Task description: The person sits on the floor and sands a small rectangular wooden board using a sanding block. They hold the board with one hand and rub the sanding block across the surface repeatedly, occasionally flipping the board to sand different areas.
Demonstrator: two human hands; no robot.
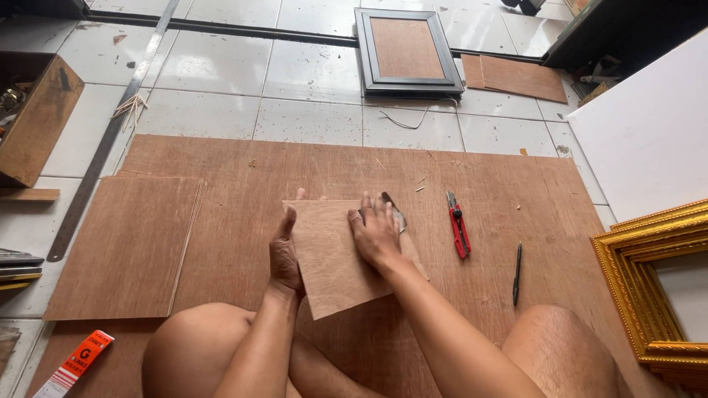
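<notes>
We hold a small plywood panel (335, 254) mid-floor over the large plywood sheet (501, 184); left hand (285, 254) pinches its left edge, right hand (376, 234) presses flat, fingers spread; it looks thin, light, stiff, best gripped by its edges.

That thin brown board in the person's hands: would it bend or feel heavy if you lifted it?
The thin board looks light: the left hand props its edge alone. Being so thin, it would probably flex slightly. Flat, it should slide rather than roll on the big sheet.

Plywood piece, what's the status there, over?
Left hand grips the small plywood piece by its left edge. Right hand pressed flat on top. Red utility knife and black pen lie apart, to the right.
</notes>
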